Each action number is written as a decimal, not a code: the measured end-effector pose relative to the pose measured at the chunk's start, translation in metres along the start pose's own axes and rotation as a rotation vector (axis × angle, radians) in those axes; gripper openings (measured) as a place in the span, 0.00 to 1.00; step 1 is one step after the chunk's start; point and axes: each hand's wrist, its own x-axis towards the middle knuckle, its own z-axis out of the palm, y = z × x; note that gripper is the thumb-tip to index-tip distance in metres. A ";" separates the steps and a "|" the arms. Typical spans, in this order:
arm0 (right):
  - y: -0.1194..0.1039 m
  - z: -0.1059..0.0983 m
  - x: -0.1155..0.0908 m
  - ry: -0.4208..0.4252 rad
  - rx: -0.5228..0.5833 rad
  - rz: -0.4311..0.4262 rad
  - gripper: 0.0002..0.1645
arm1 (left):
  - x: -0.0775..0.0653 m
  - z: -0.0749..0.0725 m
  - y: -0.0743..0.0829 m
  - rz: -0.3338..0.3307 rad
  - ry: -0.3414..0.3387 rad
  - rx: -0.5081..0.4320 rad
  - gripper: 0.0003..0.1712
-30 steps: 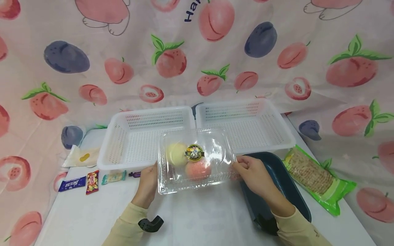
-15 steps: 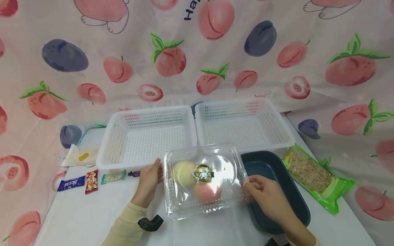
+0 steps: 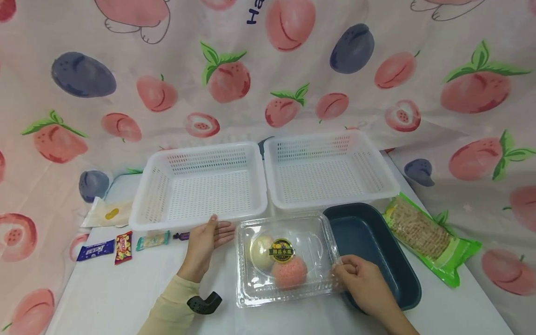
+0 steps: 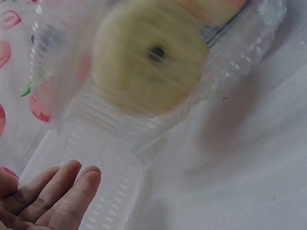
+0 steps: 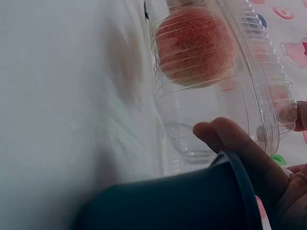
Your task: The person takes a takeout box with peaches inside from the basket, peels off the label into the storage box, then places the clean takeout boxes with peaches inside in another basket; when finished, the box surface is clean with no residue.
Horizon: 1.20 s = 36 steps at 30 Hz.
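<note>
Thumb and fingers of the right hand pinch the right edge of a clear lidded box. It stretches left from that grip, a yellow fruit and a reddish fruit inside. Near its opposite edge, the left hand holds nothing, fingers straight. Just past the grip sits a dark tray; farther right, a green packet. Beyond stand a white basket and its white neighbour.

The sticker on the clear box reads "精品水果", the backdrop "Ha".
</note>
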 end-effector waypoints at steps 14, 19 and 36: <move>-0.013 0.015 0.002 0.007 -0.232 -0.054 0.26 | 0.002 0.000 0.000 0.003 0.020 -0.017 0.32; -0.015 0.023 0.005 0.000 -0.376 -0.121 0.27 | 0.003 0.000 -0.001 0.000 0.032 -0.018 0.31; -0.016 0.026 0.004 0.066 -0.502 -0.255 0.24 | 0.002 0.002 -0.001 0.010 0.037 -0.025 0.31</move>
